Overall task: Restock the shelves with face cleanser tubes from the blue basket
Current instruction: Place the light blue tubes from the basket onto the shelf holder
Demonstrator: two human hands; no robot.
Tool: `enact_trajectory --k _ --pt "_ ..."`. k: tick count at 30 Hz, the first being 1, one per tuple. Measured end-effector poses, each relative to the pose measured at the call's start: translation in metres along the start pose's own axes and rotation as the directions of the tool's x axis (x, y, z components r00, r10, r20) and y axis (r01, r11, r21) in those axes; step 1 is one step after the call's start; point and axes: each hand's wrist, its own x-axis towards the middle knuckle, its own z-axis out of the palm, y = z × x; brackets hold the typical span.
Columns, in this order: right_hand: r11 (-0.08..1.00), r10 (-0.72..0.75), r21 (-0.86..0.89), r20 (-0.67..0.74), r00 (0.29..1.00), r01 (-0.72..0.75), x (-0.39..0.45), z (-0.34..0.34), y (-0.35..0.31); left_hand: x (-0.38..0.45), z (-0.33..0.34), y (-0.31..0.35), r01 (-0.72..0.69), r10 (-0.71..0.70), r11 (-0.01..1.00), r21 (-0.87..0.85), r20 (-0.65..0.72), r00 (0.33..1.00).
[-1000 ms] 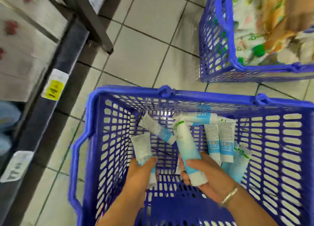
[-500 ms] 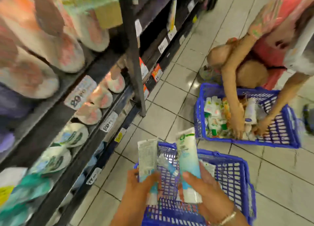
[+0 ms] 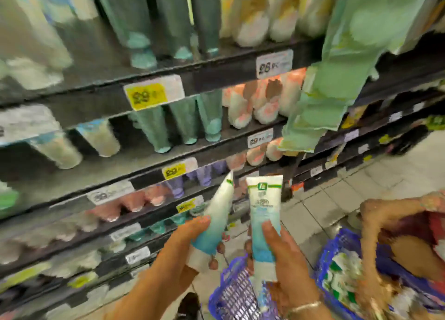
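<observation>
Left hand [image 3: 192, 242] and right hand [image 3: 277, 250] each grip one face cleanser tube [image 3: 218, 213] [image 3: 265, 213] near its cap end, crimped ends up, raised before the blurred shelves [image 3: 149, 156] and above the blue basket [image 3: 231, 293]. The tubes look light, soft-walled and smooth, so likely slippery; the firmer cap-end shoulder is probably the safest hold
</observation>
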Motion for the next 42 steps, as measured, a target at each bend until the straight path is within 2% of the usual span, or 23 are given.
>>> enact_trajectory --k 3,7,11,14,16,19,23,26,35,39,42 --pt "0.991 0.079 -0.114 0.101 0.992 -0.067 -0.033 0.028 -0.016 -0.067 -0.009 0.012 -0.067 0.059 0.991 -0.112 -0.073 0.996" --pt "0.973 0.128 -0.221 0.317 0.940 -0.058 -0.076 0.092 -0.021 -0.153 -0.038 0.030 -0.273 0.188 0.914 -0.299 -0.284 0.940" --pt "0.963 0.160 -0.271 0.554 0.817 -0.004 -0.121 0.179 -0.021 -0.238 -0.067 0.058 -0.529 0.339 0.748 -0.401 -0.455 0.824" --pt "0.949 0.208 -0.315 0.650 0.730 0.010 -0.164 0.232 -0.006 -0.302 -0.090 0.061 -0.667 0.426 0.626 -0.404 -0.539 0.727" --pt "0.942 0.252 -0.336 0.688 0.680 -0.010 -0.192 0.256 0.010 -0.341 -0.107 0.054 -0.714 0.456 0.558 -0.423 -0.563 0.689" --pt "0.928 0.311 -0.371 0.728 0.611 -0.030 -0.231 0.282 0.039 -0.392 -0.136 0.036 -0.751 0.450 0.482 -0.451 -0.608 0.654" --pt "0.912 0.360 -0.409 0.761 0.540 -0.032 -0.284 0.325 0.083 -0.456 -0.182 0.024 -0.827 0.450 0.391 -0.404 -0.701 0.554" --pt "0.900 0.406 -0.429 0.755 0.515 -0.080 -0.327 0.351 0.127 -0.505 -0.221 0.010 -0.842 0.448 0.382 -0.382 -0.720 0.530" --pt "0.868 0.487 -0.464 0.723 0.489 -0.179 -0.417 0.416 0.241 -0.609 -0.330 -0.040 -0.860 0.387 0.408 -0.306 -0.795 0.467" --pt "0.860 0.490 -0.484 0.698 0.523 -0.161 -0.431 0.447 0.276 -0.632 -0.364 -0.048 -0.861 0.368 0.433 -0.265 -0.820 0.438" --pt "0.848 0.507 -0.498 0.659 0.556 -0.183 -0.428 0.465 0.302 -0.638 -0.383 -0.056 -0.848 0.369 0.451 -0.276 -0.808 0.459"
